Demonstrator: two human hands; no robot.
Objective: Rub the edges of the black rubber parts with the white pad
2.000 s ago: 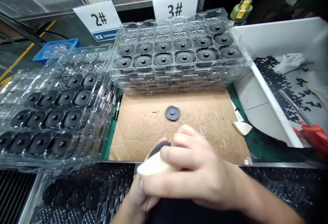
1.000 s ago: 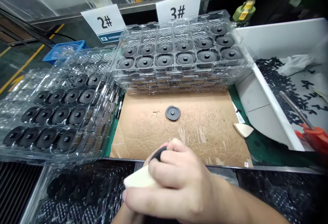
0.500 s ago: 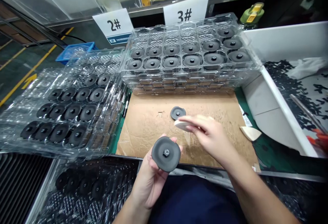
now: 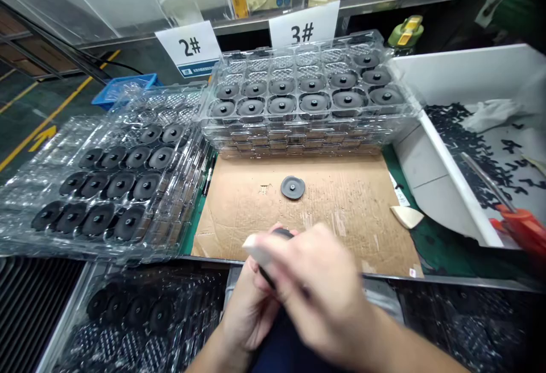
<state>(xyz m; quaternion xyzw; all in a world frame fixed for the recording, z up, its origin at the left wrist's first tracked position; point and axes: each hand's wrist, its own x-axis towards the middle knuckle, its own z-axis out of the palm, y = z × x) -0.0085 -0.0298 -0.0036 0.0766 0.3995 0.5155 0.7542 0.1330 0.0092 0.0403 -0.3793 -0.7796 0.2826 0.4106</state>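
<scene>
My left hand (image 4: 245,316) holds a dark grey rubber-looking disc (image 4: 266,275), tilted and mostly covered by my other hand. Blurred by motion, my right hand (image 4: 326,287) grips a flat white scraper-like piece (image 4: 257,251) and lies over the disc. Whether the white piece touches the disc I cannot make out. A second dark disc (image 4: 292,187), with a small nut-like hub at its centre, lies flat on the cardboard sheet (image 4: 239,208) beyond my hands. Another pale, wedge-shaped piece (image 4: 408,216) rests by the cardboard's right edge.
Clear plastic trays (image 4: 294,128) holding several discs are stacked behind the cardboard. More disc trays (image 4: 170,191) stand at left. A white bin (image 4: 443,174) of small black pieces and an orange-handled tool (image 4: 520,226) are at right. A green-lidded bottle (image 4: 405,33) stands behind.
My right hand has come down and left with the white piece, from near the disc on the cardboard to over the held disc. My left hand has tilted that disc.
</scene>
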